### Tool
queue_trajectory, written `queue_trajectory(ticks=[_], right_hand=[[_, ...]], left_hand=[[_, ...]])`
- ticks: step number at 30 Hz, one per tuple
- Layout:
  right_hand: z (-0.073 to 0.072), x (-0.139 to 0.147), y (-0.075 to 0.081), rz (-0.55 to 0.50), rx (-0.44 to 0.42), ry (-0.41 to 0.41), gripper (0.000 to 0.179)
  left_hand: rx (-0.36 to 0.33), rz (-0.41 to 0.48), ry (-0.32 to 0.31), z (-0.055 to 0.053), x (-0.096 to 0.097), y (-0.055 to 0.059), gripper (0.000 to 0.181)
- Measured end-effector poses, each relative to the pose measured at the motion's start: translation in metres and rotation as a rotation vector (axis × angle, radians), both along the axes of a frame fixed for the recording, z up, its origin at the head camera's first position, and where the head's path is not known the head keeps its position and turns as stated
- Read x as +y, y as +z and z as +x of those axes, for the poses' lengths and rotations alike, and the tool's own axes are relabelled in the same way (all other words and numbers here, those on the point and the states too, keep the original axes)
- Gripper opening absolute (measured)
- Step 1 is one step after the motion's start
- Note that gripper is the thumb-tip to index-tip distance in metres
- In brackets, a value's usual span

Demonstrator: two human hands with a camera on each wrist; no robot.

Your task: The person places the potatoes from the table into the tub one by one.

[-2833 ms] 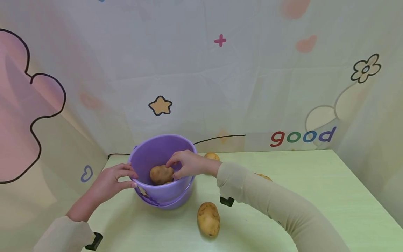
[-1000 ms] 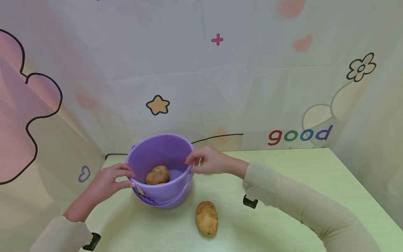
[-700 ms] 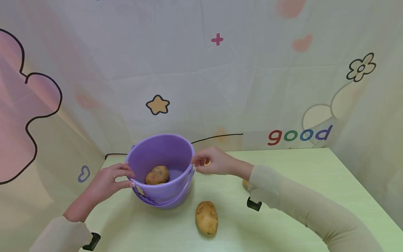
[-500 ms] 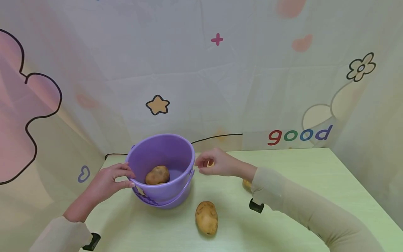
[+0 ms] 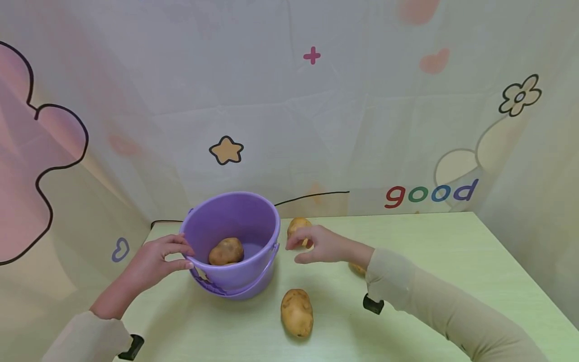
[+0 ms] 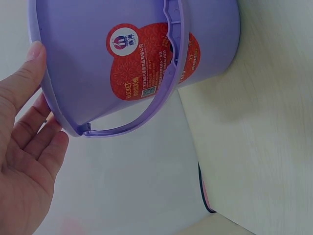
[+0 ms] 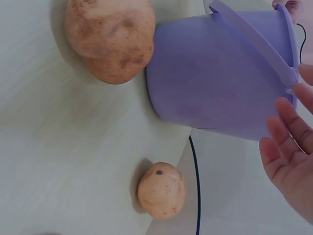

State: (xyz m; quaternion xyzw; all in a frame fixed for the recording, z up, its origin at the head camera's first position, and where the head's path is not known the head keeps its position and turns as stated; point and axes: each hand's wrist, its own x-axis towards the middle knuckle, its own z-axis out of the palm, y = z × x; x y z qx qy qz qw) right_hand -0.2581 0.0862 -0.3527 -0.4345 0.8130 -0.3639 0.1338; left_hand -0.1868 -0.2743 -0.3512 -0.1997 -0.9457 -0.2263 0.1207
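A purple bucket [image 5: 244, 276] stands on the table, its handle hanging down at the front. My left hand [image 5: 158, 259] holds its left rim; the left wrist view shows the thumb [image 6: 35, 54] and fingers either side of that rim. Inside the bucket lies a brown potato [image 5: 226, 251]. My right hand [image 5: 325, 245] hovers just right of the bucket with fingers loosely spread, holding nothing. A potato [image 5: 298, 225] is partly hidden behind it. Nearer the front lies a larger potato [image 5: 296, 313], and another potato [image 5: 357, 269] is mostly covered by the right sleeve.
The pale green table [image 5: 434, 271] ends against a printed cloth backdrop [image 5: 289, 125]. On the bucket's outer wall is a red label [image 6: 129, 66]. A black wrist strap piece [image 5: 373, 303] sits under the right cuff.
My right hand has come out of the bucket, over its right rim, and moved to the right and slightly down, its fingers spreading. The left hand has stayed on the rim.
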Motion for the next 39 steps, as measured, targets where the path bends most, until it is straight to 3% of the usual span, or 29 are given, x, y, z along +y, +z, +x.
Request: queue_trajectory(ticks=[29, 39], right_hand=[[-0.004, 0.004, -0.043, 0.085, -0.147, 0.030, 0.031], [-0.003, 0.002, -0.063, 0.160, -0.263, 0.006, 0.036]], left_hand=[[0.019, 0.006, -0.008, -0.002, -0.002, -0.003, 0.017], [0.015, -0.004, -0.002, -0.001, 0.000, -0.001, 0.018]])
